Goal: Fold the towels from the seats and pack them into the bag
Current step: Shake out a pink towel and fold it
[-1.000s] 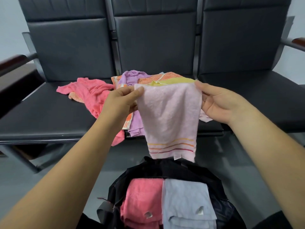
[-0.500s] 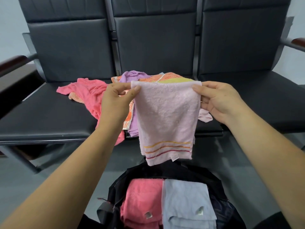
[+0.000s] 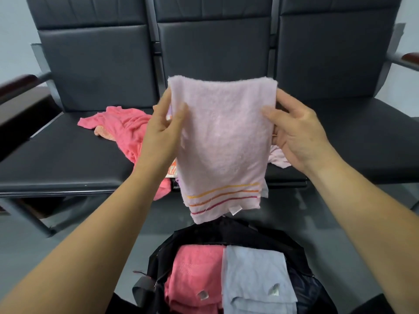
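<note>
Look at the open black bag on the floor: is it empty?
No, the black bag holds a folded coral towel and a folded light blue towel side by side.

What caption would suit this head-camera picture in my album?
Left hand and right hand hold a pale pink towel above a black bag containing a coral towel and a blue towel.

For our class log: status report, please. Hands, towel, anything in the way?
Left hand and right hand grip pale pink towel sides. It hangs over open bag. Nothing in the way.
</note>
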The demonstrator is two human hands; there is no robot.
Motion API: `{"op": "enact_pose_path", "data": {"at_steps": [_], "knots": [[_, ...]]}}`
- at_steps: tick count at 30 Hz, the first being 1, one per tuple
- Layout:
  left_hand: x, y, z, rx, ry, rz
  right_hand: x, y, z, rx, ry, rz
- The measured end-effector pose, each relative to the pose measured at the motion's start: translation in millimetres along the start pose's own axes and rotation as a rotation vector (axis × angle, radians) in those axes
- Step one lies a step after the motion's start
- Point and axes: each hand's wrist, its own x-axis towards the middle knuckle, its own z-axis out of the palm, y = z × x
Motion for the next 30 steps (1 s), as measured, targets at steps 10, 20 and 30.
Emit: {"op": "enact_pose_path", "data": {"at_steps": [10,20,30], "knots": [[8.2,-19.8,-11.3,0.254,-0.233,-0.341,4.8,22.8,-3.6,-0.264,-0.032,0.163],[6.2,-27.2,-10.4,0.076,-0.487,-0.429,9.4,24.5,-12.9,-0.012,-0.067,0.496],[2.7,-31.3,-4.0,0.364,-0.360,-0.281,4.9,32.6,-14.0,-0.471,-0.160,0.201]]}}
